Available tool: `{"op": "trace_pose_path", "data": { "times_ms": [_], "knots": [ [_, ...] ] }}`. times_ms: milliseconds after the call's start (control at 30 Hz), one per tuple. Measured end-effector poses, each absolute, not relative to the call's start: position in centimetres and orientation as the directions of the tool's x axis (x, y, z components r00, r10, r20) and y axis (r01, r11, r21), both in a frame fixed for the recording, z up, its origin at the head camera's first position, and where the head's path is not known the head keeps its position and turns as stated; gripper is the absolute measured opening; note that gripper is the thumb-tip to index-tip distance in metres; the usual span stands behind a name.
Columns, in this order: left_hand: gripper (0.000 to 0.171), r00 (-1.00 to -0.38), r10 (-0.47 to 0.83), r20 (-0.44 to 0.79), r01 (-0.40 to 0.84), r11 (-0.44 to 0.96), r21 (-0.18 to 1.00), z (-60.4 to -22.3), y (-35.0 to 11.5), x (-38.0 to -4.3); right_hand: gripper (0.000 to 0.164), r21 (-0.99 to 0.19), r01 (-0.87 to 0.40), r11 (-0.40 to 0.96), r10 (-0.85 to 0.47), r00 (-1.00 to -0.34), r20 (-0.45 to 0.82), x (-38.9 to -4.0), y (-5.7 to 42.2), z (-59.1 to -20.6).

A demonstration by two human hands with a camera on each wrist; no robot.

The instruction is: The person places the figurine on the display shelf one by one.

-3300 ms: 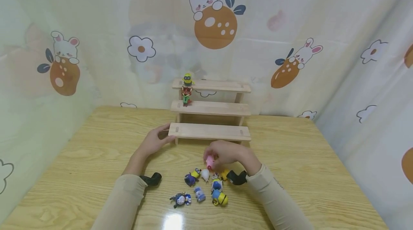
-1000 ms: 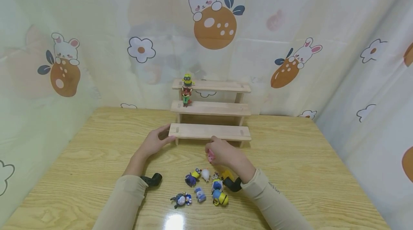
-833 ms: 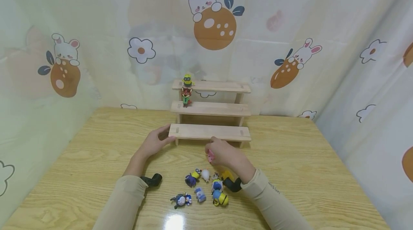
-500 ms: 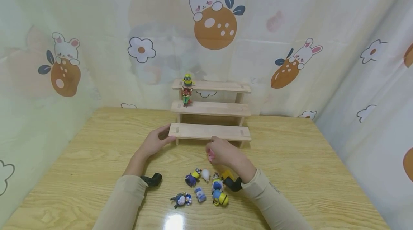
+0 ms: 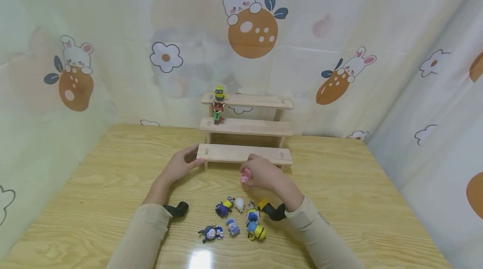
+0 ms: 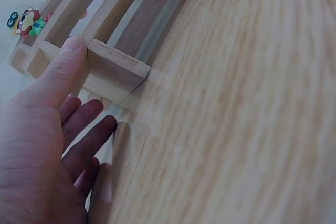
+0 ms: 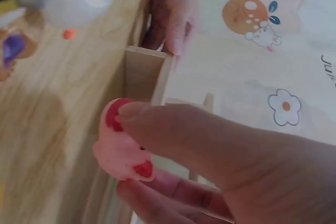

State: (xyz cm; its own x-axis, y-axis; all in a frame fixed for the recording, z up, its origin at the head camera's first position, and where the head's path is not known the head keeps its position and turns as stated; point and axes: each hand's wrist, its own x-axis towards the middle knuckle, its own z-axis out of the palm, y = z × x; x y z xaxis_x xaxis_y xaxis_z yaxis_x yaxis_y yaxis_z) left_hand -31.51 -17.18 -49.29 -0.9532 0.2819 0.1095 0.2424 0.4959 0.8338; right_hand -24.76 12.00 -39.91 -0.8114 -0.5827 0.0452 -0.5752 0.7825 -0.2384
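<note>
A small pink toy figure (image 7: pixel 118 150) with red patches is pinched between the thumb and fingers of my right hand (image 5: pixel 263 173). This hand is just in front of the lowest step of a three-step wooden display shelf (image 5: pixel 245 152). My left hand (image 5: pixel 180 165) holds the left end of that step, its thumb at the front edge and fingers towards the back; its lower fingers hang loosely in the left wrist view. A yellow minion figure (image 5: pixel 219 93) stands on the top step's left end, and a fox figure (image 5: pixel 217 113) on the middle step's left end.
Several toy figures lie on the wood-grain table (image 5: pixel 339 185) before the shelf: a purple-clad minion (image 5: pixel 224 207), a white figure (image 5: pixel 239 204), a blue-and-yellow one (image 5: pixel 256 231), a grey-blue one (image 5: pixel 233 227) and a dark one (image 5: pixel 209 232). A printed curtain (image 5: pixel 124 71) hangs behind.
My right hand has lifted the pink figure off the group of toys and moved it up and forward towards the lowest step, turning it. The left hand has stayed at the shelf's end.
</note>
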Motion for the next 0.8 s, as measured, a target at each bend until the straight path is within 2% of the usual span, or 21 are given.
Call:
{"op": "trace_pose_path", "data": {
  "times_ms": [233,367,567,800],
  "knots": [
    [0.085,-0.956,0.278,0.09,0.225,0.505,0.833,-49.2,-17.1,-31.4,0.025,-0.235,-0.525,0.818,-0.523,-0.849,0.076,-25.3,12.0,-37.9],
    [0.084,-0.957,0.271,0.101,0.229,0.498,0.837,-49.2,-17.2,-31.5,0.027,-0.191,-0.529,0.827,-0.519,-0.848,0.103,-26.4,11.7,-35.8],
    [0.081,-0.949,0.294,0.114,0.248,0.475,0.844,-49.2,-17.0,-31.5,0.031,-0.121,-0.528,0.841,-0.507,-0.846,0.167,-29.3,11.6,-32.5],
    [0.083,-0.952,0.284,0.11,0.242,0.487,0.839,-49.3,-17.3,-31.5,0.035,-0.118,-0.49,0.864,-0.47,-0.868,0.162,-33.5,10.8,-29.5]
  ]
}}
